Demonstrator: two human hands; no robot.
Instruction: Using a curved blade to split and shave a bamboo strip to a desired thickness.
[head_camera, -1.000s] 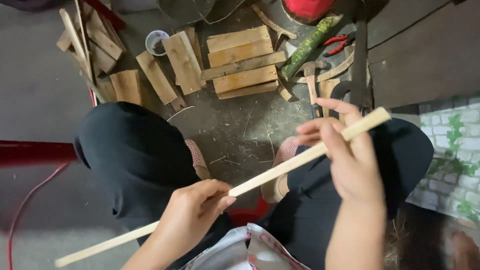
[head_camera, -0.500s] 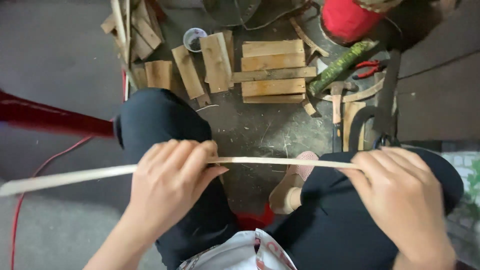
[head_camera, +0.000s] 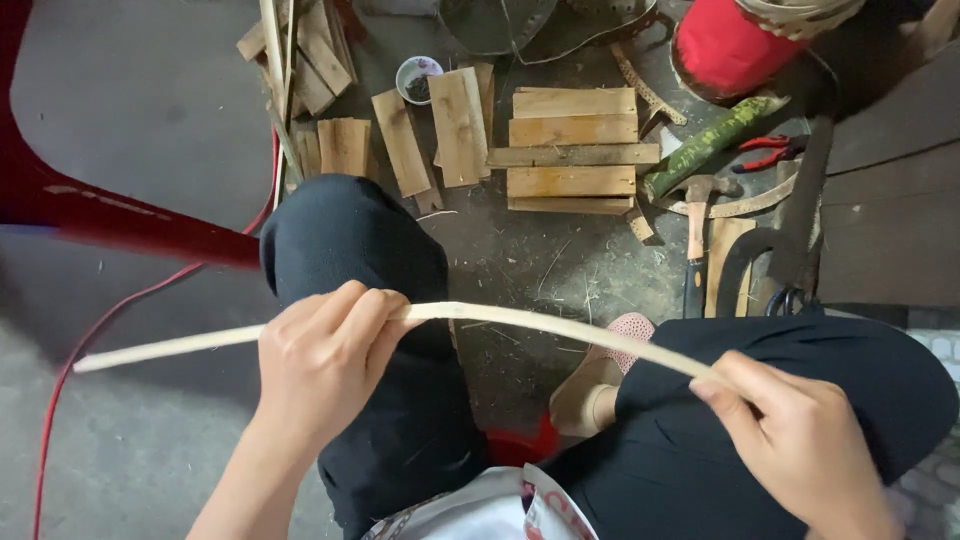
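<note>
The strip (head_camera: 520, 322), straight and slanted a second ago, now arches across the knees, left hand (head_camera: 325, 365) and right hand (head_camera: 800, 440) both closed on it, apparently bending it.

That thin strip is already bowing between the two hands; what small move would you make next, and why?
Probably press both ends down a little more. The left hand grips the bamboo strip near its middle, the right hand holds its end, and the strip arches only gently above the knees, uncracked.
</note>
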